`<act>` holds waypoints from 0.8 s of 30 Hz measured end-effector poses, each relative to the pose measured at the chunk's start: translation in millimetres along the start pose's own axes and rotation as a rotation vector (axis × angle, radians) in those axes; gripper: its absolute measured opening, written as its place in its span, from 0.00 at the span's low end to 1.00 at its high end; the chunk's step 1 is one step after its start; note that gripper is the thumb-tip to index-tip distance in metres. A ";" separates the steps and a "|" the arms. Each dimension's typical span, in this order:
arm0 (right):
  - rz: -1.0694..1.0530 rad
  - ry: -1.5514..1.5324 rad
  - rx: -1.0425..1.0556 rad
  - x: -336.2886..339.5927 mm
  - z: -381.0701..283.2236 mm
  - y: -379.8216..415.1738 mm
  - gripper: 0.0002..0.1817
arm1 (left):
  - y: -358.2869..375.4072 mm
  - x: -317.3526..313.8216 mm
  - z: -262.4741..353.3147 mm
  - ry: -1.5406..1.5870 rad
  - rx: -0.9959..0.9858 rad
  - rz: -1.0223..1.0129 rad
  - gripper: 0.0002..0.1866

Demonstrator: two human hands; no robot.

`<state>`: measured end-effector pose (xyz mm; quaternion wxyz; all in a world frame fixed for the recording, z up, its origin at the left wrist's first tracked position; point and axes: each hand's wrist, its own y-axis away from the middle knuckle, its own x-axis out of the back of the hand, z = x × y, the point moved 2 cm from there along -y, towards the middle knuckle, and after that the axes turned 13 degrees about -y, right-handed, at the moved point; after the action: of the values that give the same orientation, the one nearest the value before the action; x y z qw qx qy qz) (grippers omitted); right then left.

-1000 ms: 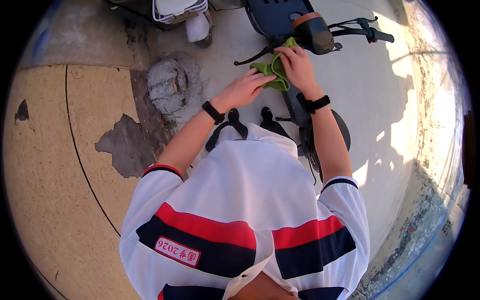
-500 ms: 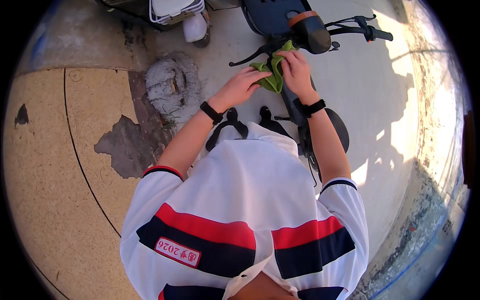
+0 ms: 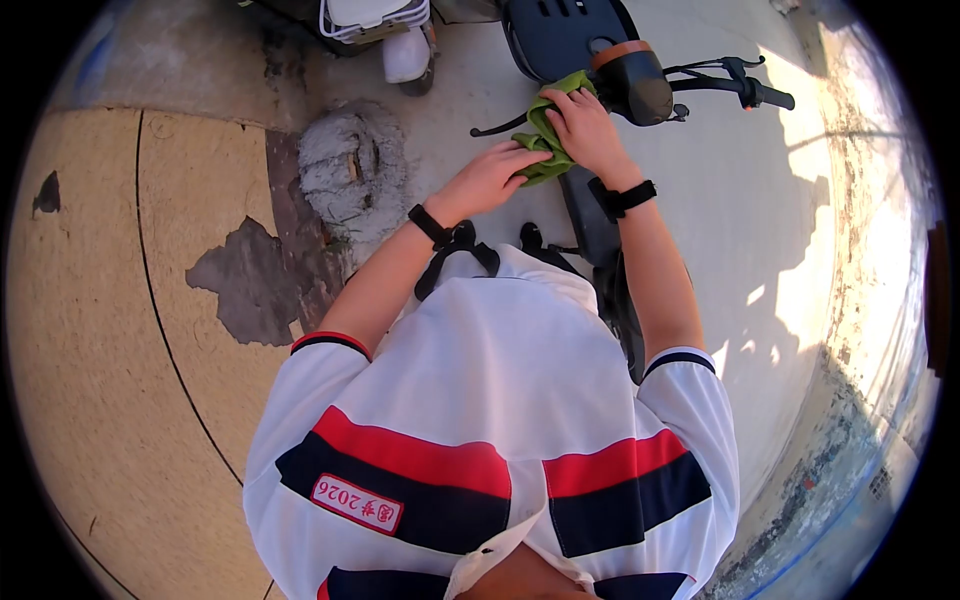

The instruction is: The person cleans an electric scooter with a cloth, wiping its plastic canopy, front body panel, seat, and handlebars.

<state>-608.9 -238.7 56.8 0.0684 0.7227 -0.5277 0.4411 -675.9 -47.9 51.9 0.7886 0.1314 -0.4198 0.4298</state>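
A green cloth (image 3: 553, 147) is spread between my two hands over the handlebar area of a dark scooter (image 3: 570, 35). My left hand (image 3: 492, 178) grips the cloth's lower left end with its fingertips. At the cloth's upper right part, my right hand (image 3: 588, 130) holds it with bent fingers, close to the scooter's rounded dark housing (image 3: 636, 88). A brake lever (image 3: 497, 128) sticks out to the left, just above my left hand. The cloth hides the middle of the handlebar.
The scooter's right handlebar grip (image 3: 776, 97) points right. A second, white vehicle (image 3: 404, 55) stands at the top. Left of my legs is a rough grey mound (image 3: 345, 170) beside a tan floor (image 3: 90, 300) with a dark patch. A sunlit wall (image 3: 865, 300) runs along the right.
My right hand has moved up along the cloth, whose upper end now lies nearer the dark housing. The scooter and surroundings appear slightly shifted right in the view.
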 end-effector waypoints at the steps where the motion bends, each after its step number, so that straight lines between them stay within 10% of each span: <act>1: -0.016 -0.033 0.035 0.7 -1.1 -0.9 0.12 | 0.3 0.2 0.2 0.003 0.001 0.006 0.26; 9: -0.018 -0.181 0.118 -0.7 -10.1 7.2 0.09 | 2.9 -5.6 -2.4 -0.018 0.005 0.031 0.26; 19: 0.313 0.025 -0.317 19.4 15.7 26.8 0.14 | 5.5 -4.0 8.5 -0.064 -0.015 0.077 0.30; 24: 0.241 -0.098 -0.134 16.8 4.7 23.0 0.15 | 6.1 -5.6 11.3 -0.092 0.028 0.135 0.35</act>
<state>-624.3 -263.1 57.5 0.0374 0.6684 -0.6418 0.3741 -688.4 -53.9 53.5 0.7358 0.1331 -0.4574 0.4813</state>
